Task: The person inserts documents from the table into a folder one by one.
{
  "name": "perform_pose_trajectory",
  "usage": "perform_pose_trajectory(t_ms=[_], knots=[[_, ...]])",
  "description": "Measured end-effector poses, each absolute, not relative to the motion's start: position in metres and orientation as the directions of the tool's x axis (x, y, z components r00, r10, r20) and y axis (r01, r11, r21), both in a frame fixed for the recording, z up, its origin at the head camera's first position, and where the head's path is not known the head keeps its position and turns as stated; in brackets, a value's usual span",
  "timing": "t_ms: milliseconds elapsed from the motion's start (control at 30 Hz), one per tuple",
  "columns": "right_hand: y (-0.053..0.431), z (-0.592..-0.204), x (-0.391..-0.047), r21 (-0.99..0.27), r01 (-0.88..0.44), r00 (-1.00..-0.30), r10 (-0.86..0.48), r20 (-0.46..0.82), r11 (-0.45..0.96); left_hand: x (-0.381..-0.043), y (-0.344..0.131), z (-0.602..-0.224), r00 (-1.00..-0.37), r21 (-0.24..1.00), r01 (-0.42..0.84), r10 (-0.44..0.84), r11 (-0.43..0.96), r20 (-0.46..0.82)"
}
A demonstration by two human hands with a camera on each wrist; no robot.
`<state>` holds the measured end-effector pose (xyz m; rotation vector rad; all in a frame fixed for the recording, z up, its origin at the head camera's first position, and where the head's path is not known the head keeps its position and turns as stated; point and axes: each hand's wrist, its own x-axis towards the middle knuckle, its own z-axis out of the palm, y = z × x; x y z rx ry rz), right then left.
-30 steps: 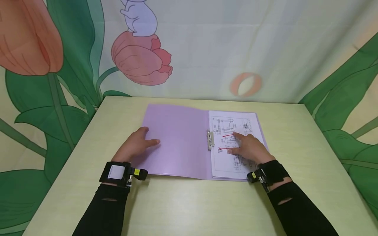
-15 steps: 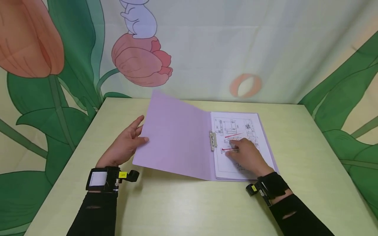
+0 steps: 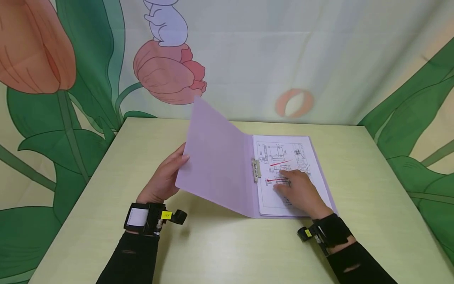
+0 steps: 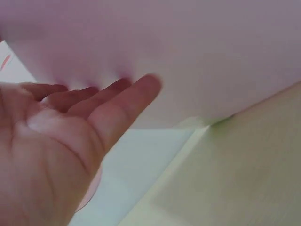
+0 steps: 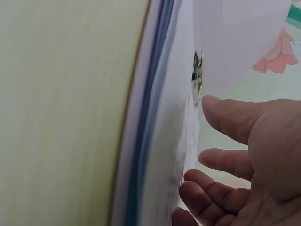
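Observation:
A purple clip folder point(image 3: 216, 161) lies on the table, its left cover raised at a slant. My left hand point(image 3: 163, 175) holds that cover's outer edge, thumb over the inner face and fingers behind. From below, the left wrist view shows the fingers point(image 4: 124, 110) extended against the cover point(image 4: 211, 56). Over printed drawing sheets point(image 3: 269, 201) in the folder's right half rests my right hand point(image 3: 301, 191), fingers loosely bent and holding nothing. Red lines mark the top sheet. A metal clip point(image 3: 256, 170) sits at the sheets' left edge, near the right thumb in the right wrist view.
The pale wooden table point(image 3: 227, 252) extends around the folder. Behind its far edge hangs a curtain point(image 3: 248, 59) printed with tulips and a white animal. Both wrists wear black straps with small cameras.
The left cover has lifted from lying nearly flat to a steep slant. My left hand first shifted left, then came back right and up with the cover edge. My right hand has moved only slightly.

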<state>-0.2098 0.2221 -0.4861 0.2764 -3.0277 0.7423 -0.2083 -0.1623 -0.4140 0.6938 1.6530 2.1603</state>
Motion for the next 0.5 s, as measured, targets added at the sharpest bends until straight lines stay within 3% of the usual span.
perform_pose_trajectory(t_ms=[167, 333, 500], knots=[[0.219, -0.481, -0.205, -0.481, -0.175, -0.985, -0.157, 0.077, 0.859, -0.207, -0.133, -0.418, -0.854, 0.934, 0.070, 0.462, -0.351, 0.237], [0.234, -0.476, -0.200, -0.435, -0.077, -0.993, -0.032, 0.111, 0.897, -0.208, -0.102, -0.428, -0.886, 0.923, 0.072, 0.401, -0.377, 0.233], [0.259, -0.479, -0.199, -0.355, 0.115, -0.984, 0.156, 0.087, 0.928, -0.213, -0.082, -0.445, -0.905, 0.976, 0.199, 0.365, -0.092, 0.219]])
